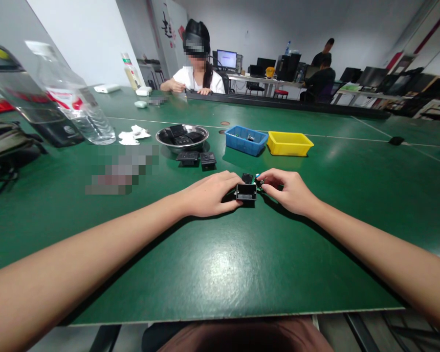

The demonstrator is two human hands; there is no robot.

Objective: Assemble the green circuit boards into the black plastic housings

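My left hand is closed around the left side of a small black plastic case, whose open hollow faces me on the green table. Just right of it, my right hand pinches a small green circuit board with its thumb and fingers. Behind the case lies another small black part. Two black plastic housings, one left and one right, sit beyond my left hand, before a steel bowl holding several similar black pieces.
A blue bin with small parts stands beside a yellow bin. At left are a clear water bottle, a dark tumbler, crumpled tissue and a bag. Across the table sits a person handling something dark.
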